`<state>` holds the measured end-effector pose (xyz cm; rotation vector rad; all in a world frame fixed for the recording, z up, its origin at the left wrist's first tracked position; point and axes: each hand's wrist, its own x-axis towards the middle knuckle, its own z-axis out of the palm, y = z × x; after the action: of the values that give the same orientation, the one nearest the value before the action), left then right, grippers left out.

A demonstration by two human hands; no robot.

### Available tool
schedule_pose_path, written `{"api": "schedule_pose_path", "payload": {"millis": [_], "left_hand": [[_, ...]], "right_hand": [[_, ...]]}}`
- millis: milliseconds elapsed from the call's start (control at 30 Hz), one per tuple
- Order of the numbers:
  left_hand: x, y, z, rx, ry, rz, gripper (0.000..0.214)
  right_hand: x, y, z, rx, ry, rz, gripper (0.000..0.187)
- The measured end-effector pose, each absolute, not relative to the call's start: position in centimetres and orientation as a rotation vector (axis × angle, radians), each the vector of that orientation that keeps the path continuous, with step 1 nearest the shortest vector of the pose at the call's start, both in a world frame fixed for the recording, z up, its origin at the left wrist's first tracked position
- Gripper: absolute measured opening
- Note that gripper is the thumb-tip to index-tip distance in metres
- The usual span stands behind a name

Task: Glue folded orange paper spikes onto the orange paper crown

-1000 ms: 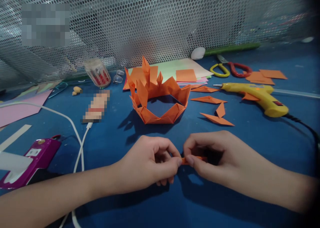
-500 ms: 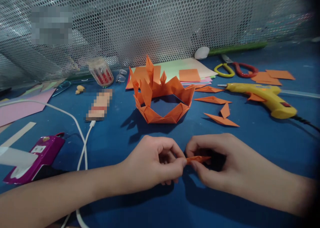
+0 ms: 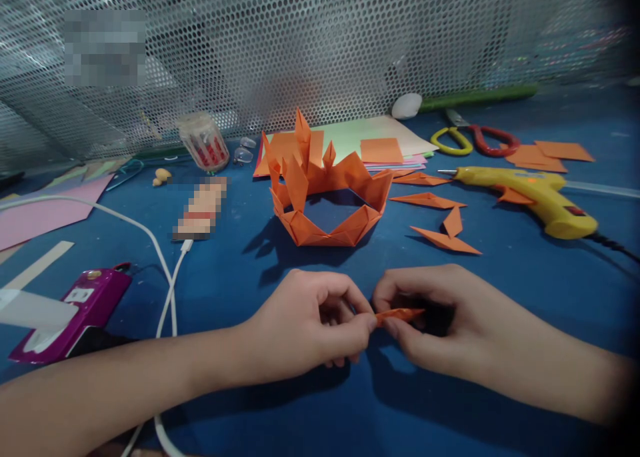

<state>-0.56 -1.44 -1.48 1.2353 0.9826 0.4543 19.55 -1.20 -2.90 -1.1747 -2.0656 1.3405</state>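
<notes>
Both my hands meet low over the blue table [image 3: 525,290] and pinch one small folded orange paper piece [image 3: 400,315]. My left hand [image 3: 310,323] grips its left tip between thumb and forefinger. My right hand [image 3: 440,317] curls round its right part, hiding most of it. Just beyond the hands stands an orange origami crown [image 3: 327,193] made of joined folded units, with taller spikes on its left side. Several loose folded orange points [image 3: 443,233] lie to the crown's right.
A yellow glue gun [image 3: 530,193] with its cable lies at the right; scissors [image 3: 473,139] and orange squares [image 3: 547,153] lie behind it. Stacked coloured paper [image 3: 370,140] rests against the perforated metal wall. A white cable [image 3: 163,270], a magenta device [image 3: 75,310] and pink paper [image 3: 45,213] sit left.
The hands have stayed together on the small orange piece, with the fingers shifting slightly along it. The view has drifted a little, moving everything slightly right.
</notes>
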Motion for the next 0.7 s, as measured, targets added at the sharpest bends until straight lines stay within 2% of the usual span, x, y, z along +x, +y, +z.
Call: {"api": "schedule_pose_path", "payload": {"millis": [700], "left_hand": [[-0.76, -1.43, -1.53, 1.270, 0.958, 0.446, 0.010]], "right_hand": [[19.56, -1.08, -3.03, -1.150, -2.065, 1.320, 0.012]]}}
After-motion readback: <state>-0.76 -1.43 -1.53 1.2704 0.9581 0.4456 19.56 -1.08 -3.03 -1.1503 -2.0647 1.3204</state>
